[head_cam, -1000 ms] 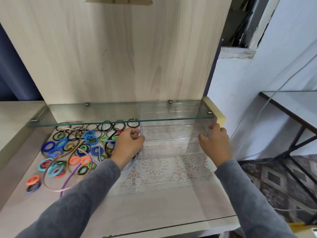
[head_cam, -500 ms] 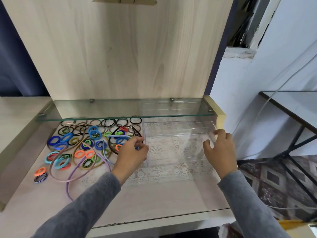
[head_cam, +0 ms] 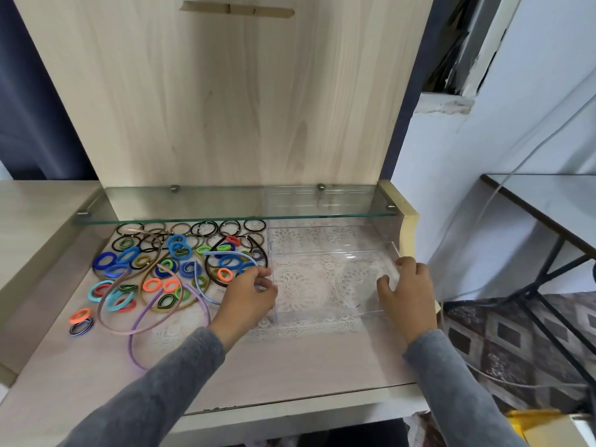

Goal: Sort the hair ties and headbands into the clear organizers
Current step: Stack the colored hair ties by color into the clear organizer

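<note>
A clear rectangular organizer (head_cam: 329, 312) lies on a white lace doily (head_cam: 309, 325) at the right of the desk, with nothing in it. My left hand (head_cam: 248, 293) grips its left wall and my right hand (head_cam: 408, 290) grips its right wall. To the left lies a spread of several coloured hair ties (head_cam: 161, 272), and black ones (head_cam: 206, 228) sit in a row under the glass shelf. Among them lie thin headbands: a purple one (head_cam: 137, 330), a pink one (head_cam: 106, 303), a light blue one (head_cam: 206, 287) and dark ones (head_cam: 259, 250).
A glass shelf (head_cam: 232, 206) overhangs the back of the wooden desk (head_cam: 290, 359), below a tall wood panel (head_cam: 225, 91). The desk's right post (head_cam: 408, 230) stands close to the organizer. A dark-framed side table (head_cam: 548, 201) and a white cable (head_cam: 522, 162) are at the right.
Both hands have drawn the clear organizer out from under the glass shelf toward the front of the desk, onto the doily. The hair ties and headbands have stayed where they were.
</note>
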